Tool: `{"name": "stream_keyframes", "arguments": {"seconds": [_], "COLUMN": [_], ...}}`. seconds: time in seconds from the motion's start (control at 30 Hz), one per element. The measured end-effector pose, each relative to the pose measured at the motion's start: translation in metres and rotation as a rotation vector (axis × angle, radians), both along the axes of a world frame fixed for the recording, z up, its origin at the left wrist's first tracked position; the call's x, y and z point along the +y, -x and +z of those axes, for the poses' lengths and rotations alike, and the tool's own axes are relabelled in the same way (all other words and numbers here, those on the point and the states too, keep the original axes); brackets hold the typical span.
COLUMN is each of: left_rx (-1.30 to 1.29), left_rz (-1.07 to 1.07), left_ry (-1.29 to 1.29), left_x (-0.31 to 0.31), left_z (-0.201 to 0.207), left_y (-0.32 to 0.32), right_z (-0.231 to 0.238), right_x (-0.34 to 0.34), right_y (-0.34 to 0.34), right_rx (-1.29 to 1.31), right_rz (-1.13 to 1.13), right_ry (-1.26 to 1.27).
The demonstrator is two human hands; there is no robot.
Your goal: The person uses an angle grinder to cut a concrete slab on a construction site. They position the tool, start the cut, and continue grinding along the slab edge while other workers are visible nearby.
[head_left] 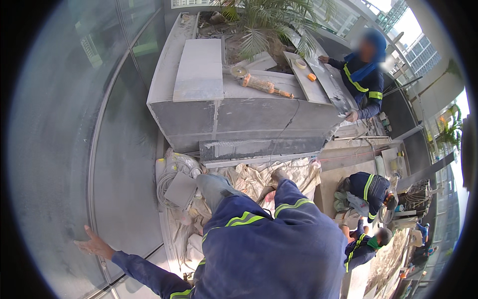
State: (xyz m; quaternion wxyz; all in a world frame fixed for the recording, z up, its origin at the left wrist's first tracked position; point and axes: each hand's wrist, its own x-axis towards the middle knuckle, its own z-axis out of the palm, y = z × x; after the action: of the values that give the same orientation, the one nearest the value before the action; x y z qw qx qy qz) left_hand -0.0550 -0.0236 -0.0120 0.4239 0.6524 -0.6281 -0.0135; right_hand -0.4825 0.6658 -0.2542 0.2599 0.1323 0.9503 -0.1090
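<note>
My left hand reaches out to the far left, its fingers spread, beside a large grey glass panel. It holds nothing; whether the palm touches the glass I cannot tell. My right hand does not show. In front of me stands a grey stone-clad planter. On its ledge lie an angle grinder with an orange body and a pale stone slab. Two long slabs rest at the right corner, where a roll of tape and a small orange item sit on the nearer slab.
A co-worker in a blue head cover holds the outer long slab. Two others crouch at the right. A dusty cloth sheet covers the floor around my feet, with a coiled hose to the left. The grinder's cord hangs down the planter's front.
</note>
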Motion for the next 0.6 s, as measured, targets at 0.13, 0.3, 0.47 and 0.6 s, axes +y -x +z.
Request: {"name": "stream_keyframes", "arguments": {"seconds": [0.13, 0.3, 0.47, 0.6], "left_rx": [0.036, -0.129, -0.337, -0.519], "left_rz": [0.040, -0.107, -0.027, 0.171], "left_ry": [0.125, 0.472, 0.715, 0.850], "left_x": [0.006, -0.009, -0.062, -0.094], "left_z": [0.014, 0.067, 0.117, 0.106], "left_y": [0.036, 0.108, 0.162, 0.168], "right_z": [-0.001, 0.013, 0.077, 0.136], "right_x": [-0.009, -0.007, -0.024, -0.066], "right_y": [0.029, 0.063, 0.117, 0.217], "right_rx": [0.037, 0.209, 0.540, 0.919], "right_rz": [-0.003, -0.087, -0.162, 0.019], "right_ry": [0.041, 0.067, -0.020, 0.096]}}
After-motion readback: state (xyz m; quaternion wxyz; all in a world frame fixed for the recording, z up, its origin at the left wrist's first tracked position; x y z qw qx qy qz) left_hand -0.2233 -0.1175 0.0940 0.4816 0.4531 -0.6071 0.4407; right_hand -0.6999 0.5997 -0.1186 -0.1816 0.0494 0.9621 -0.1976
